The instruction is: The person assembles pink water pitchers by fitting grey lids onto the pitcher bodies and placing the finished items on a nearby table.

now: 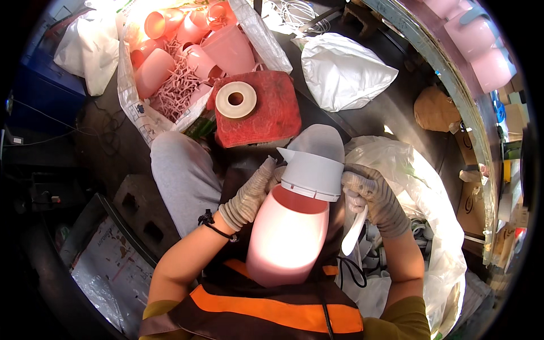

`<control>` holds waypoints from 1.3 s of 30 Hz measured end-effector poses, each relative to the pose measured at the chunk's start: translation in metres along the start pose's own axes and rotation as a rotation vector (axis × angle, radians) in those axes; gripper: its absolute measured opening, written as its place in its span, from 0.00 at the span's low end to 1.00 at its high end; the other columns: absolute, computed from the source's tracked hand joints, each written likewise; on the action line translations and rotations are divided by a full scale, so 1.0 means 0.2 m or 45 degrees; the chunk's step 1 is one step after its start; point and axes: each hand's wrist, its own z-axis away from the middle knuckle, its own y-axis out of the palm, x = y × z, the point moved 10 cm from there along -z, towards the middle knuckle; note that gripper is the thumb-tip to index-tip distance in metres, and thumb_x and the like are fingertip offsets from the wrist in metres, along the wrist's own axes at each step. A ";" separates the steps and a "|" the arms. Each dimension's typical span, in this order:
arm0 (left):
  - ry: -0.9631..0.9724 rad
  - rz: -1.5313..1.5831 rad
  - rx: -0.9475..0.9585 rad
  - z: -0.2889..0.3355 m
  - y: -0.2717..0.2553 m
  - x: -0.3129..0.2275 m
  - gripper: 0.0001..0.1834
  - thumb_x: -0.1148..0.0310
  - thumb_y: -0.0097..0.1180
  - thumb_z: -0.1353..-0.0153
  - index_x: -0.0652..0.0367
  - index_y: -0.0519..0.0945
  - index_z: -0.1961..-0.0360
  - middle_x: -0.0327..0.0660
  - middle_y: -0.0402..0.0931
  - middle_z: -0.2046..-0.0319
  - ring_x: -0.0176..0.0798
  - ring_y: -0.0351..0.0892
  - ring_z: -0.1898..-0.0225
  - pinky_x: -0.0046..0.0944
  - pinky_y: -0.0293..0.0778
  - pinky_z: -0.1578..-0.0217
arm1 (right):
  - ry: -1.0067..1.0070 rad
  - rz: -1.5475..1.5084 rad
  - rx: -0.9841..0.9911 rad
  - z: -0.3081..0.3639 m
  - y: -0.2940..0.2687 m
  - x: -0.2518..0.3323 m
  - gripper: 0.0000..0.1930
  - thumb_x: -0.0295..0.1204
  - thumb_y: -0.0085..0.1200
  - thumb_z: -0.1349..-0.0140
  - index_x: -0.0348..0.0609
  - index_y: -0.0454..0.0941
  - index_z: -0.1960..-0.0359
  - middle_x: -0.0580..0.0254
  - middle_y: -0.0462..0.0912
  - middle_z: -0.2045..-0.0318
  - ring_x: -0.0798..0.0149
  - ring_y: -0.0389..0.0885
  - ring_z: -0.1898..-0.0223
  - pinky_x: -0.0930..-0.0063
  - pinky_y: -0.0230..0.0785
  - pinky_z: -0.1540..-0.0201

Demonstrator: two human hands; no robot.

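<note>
Both my hands wear grey knit gloves. A glossy pink jug body (290, 241) rests in my lap, its open mouth tilted away from me. Above that mouth sits a grey spout collar (313, 175), its pointed lip toward the left; a gap shows at the front between collar and rim. My left hand (251, 195) grips the jug's upper left side, thumb up by the spout, other fingers hidden. Closed at the collar's right side is my right hand (374, 195). A pale handle-like piece (354, 231) hangs below it; the glove hides where it joins.
Ahead, a white sack (131, 107) holds several pink jug bodies. A tape roll (236, 100) lies on a red-covered block (277, 107). At right, a plastic bag (439, 249) contains grey parts. A white bag (345, 71) lies beyond; pink jugs (490, 68) line the right-hand bench.
</note>
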 end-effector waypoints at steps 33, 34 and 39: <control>0.219 -0.523 0.017 0.15 0.11 -0.07 0.41 0.52 0.59 0.36 0.61 0.57 0.30 0.41 0.65 0.36 0.36 0.64 0.36 0.38 0.58 0.34 | -0.218 0.300 -0.058 -0.04 0.12 0.00 0.25 0.28 0.58 0.38 0.32 0.71 0.40 0.70 0.78 0.65 0.78 0.70 0.67 0.84 0.67 0.62; 0.230 -0.525 0.025 0.15 0.10 -0.07 0.41 0.52 0.59 0.36 0.61 0.57 0.30 0.41 0.65 0.36 0.36 0.64 0.36 0.38 0.58 0.34 | -0.220 0.288 -0.050 -0.05 0.12 -0.01 0.25 0.28 0.58 0.38 0.32 0.72 0.40 0.70 0.78 0.64 0.78 0.70 0.67 0.84 0.67 0.62; 0.265 -0.698 -0.003 0.16 0.06 -0.07 0.40 0.51 0.59 0.36 0.61 0.58 0.30 0.41 0.66 0.36 0.36 0.64 0.35 0.39 0.58 0.34 | -0.315 0.580 0.064 -0.02 0.18 0.04 0.27 0.30 0.58 0.37 0.35 0.69 0.37 0.70 0.78 0.63 0.78 0.70 0.67 0.84 0.67 0.62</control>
